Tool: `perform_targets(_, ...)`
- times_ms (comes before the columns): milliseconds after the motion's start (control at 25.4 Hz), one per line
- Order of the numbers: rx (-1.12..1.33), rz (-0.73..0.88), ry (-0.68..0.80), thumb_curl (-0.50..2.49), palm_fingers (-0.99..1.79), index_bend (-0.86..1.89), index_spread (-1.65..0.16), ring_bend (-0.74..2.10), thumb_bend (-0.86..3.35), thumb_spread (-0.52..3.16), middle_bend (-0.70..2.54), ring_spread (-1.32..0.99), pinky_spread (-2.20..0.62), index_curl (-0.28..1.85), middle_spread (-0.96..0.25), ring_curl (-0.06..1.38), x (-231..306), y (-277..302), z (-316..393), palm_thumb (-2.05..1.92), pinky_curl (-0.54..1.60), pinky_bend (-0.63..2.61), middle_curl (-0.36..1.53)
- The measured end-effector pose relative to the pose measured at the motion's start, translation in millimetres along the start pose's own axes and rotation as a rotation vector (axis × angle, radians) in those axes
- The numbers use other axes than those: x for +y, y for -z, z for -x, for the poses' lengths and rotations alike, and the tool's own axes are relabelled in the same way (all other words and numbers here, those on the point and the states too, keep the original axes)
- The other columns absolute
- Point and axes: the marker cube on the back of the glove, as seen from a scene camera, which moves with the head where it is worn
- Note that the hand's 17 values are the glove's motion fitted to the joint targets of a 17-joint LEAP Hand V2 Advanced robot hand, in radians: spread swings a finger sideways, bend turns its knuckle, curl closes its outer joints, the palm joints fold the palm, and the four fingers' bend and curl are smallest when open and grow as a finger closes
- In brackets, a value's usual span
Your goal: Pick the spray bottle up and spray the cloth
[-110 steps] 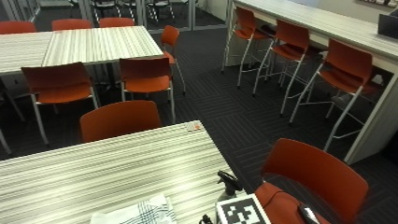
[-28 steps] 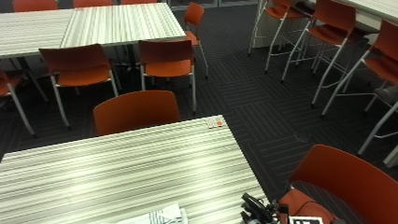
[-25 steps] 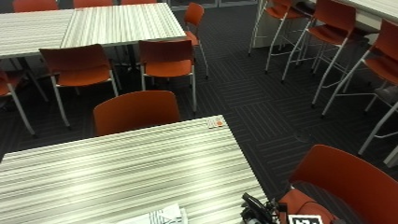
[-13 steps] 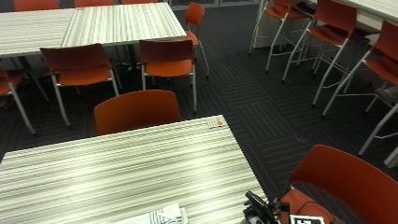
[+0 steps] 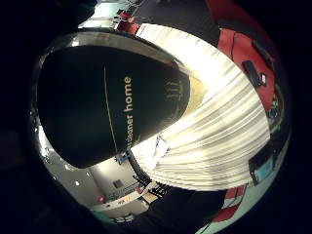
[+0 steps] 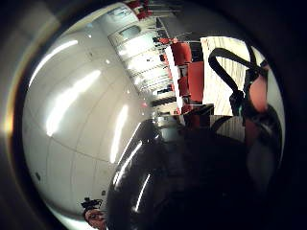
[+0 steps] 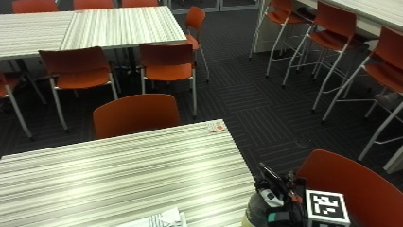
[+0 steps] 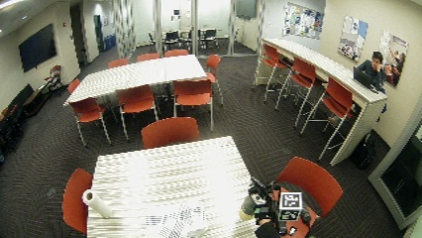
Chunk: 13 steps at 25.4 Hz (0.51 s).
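The spray bottle (image 7: pixel 254 211) is a dark, rounded bottle with a black trigger head, at the near right corner of the striped table (image 7: pixel 119 175). My gloved right hand (image 7: pixel 277 204) grips it from the chair side. In the little-finger palm view the bottle's dark body (image 5: pixel 102 105), printed "cleaner home", sits right against the palm. It also shows in the thumb-side view as a dark body (image 6: pixel 187 187). The white patterned cloth (image 7: pixel 165 220) lies crumpled on the table to the left of the bottle, also seen as cloth (image 8: pixel 179 223) and cloth (image 5: pixel 157 147). My fingers are mostly hidden behind the bottle.
A paper towel roll (image 8: pixel 97 203) lies on the table's near left corner. Red chairs stand around the table: one (image 7: pixel 349 189) right beside my hand and one (image 7: pixel 135 113) at the far side. More tables and stools stand farther back.
My hand with the bottle has come up slightly at the table's near right corner. The outside camera shifted after the oldest frame. The cloth has stayed in place.
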Motion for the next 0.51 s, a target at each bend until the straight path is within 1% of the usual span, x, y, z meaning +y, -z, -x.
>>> perform_targets(79,0.041,0.000,0.014,0.64,0.71,0.67,-0.18,0.34,-0.02,0.73,0.56,-0.12,0.12,0.55,-0.11,0.38,5,2,11,1.05,0.05,0.07,0.50)
perform_targets(275,0.054,-0.010,0.001,0.65,0.71,0.67,-0.18,0.34,-0.02,0.72,0.56,-0.12,0.12,0.55,-0.11,0.39,10,-9,9,1.05,0.05,0.07,0.50)
perform_targets(511,0.090,0.079,0.004,0.66,0.72,0.67,-0.18,0.34,-0.02,0.71,0.57,-0.12,0.13,0.56,-0.10,0.39,28,-60,4,1.06,0.04,0.07,0.50)
